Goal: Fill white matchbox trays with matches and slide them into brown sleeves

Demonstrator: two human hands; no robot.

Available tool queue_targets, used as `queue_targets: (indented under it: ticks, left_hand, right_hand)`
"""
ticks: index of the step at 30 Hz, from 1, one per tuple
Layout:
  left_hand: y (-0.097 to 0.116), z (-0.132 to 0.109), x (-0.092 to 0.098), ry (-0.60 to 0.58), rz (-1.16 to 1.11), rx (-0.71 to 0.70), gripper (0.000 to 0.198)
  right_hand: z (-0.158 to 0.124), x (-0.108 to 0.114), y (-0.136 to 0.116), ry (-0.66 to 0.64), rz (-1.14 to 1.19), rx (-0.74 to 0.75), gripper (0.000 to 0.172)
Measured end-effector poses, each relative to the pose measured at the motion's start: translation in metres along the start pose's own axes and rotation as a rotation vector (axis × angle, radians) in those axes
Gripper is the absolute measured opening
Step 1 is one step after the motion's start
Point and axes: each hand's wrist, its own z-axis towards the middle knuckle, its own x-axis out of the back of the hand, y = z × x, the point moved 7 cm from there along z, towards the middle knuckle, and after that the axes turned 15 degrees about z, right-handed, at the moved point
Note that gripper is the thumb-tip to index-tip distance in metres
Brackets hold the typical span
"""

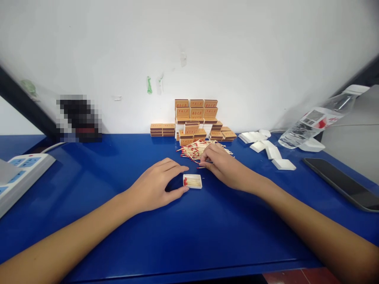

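A small white matchbox tray point(192, 181) with red-tipped matches in it lies on the blue table point(189, 236). My left hand point(156, 185) rests beside it, thumb and fingers curved round the tray's left end, touching it. My right hand point(223, 165) lies on the near edge of a loose pile of matches point(195, 150), its fingers pinched together on a few sticks. Behind the pile stand stacked orange matchboxes point(196, 118).
Several empty white trays point(268, 148) lie at the right, with a tilted plastic water bottle point(316, 124) and a dark phone point(343, 183) beyond them. A white power strip point(20, 173) sits at the left edge. A white wall closes the back.
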Motion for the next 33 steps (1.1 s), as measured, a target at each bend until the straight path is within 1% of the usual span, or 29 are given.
queue_targets:
  ticks: [4,7,9,11,12,14,16,19,21,23,24,26,29,31,33]
  left_hand:
    - [-0.001,0.0,-0.002,-0.01,0.007,0.009,0.042]
    - [-0.001,0.0,-0.004,-0.018,-0.008,-0.003,0.038]
    - [-0.002,0.0,-0.005,-0.021,-0.02,-0.006,0.035]
    - [-0.003,0.0,-0.005,-0.022,-0.025,-0.003,0.034]
    - [-0.003,0.0,-0.005,-0.025,-0.024,-0.002,0.033]
    - [-0.003,0.0,-0.006,-0.034,-0.02,-0.003,0.034]
    - [-0.002,0.0,-0.006,-0.045,-0.018,-0.003,0.034]
    - [-0.002,0.001,-0.007,-0.053,-0.014,0.004,0.035]
    - [-0.003,0.001,-0.007,-0.055,-0.01,0.009,0.033]
    - [-0.003,0.001,-0.006,-0.058,-0.011,0.016,0.029]
    - [-0.004,0.001,-0.006,-0.06,-0.011,0.02,0.028]
    - [-0.004,0.001,-0.006,-0.061,-0.012,0.028,0.027]
    - [-0.003,0.001,-0.005,-0.057,-0.019,0.025,0.026]
    - [-0.003,0.001,-0.005,-0.061,-0.029,0.021,0.025]
    - [-0.003,0.0,-0.006,-0.067,-0.033,0.025,0.025]
  right_hand:
    - [-0.002,-0.001,-0.021,0.019,0.073,0.028,0.015]
    - [-0.005,-0.008,-0.038,-0.019,0.114,0.034,0.014]
    - [-0.006,-0.014,-0.042,-0.059,0.122,0.028,0.015]
    - [-0.005,-0.016,-0.041,-0.072,0.118,0.03,0.016]
    - [-0.005,-0.013,-0.039,-0.056,0.105,0.036,0.018]
    - [-0.005,-0.004,-0.031,-0.001,0.06,0.047,0.017]
    - [-0.006,0.006,-0.023,0.024,0.01,0.044,0.013]
    - [-0.01,0.011,-0.009,-0.05,-0.044,-0.037,0.009]
    - [-0.013,0.009,-0.001,-0.125,-0.073,-0.115,0.011]
    - [-0.015,0.007,0.003,-0.186,-0.089,-0.158,0.013]
    - [-0.015,0.006,0.003,-0.206,-0.091,-0.165,0.015]
    - [-0.014,0.005,0.0,-0.202,-0.081,-0.155,0.019]
    - [-0.01,0.004,-0.013,-0.125,-0.034,-0.088,0.02]
    - [-0.009,-0.002,-0.024,-0.096,0.001,-0.038,0.019]
    - [-0.009,-0.011,-0.031,-0.115,0.019,-0.006,0.016]
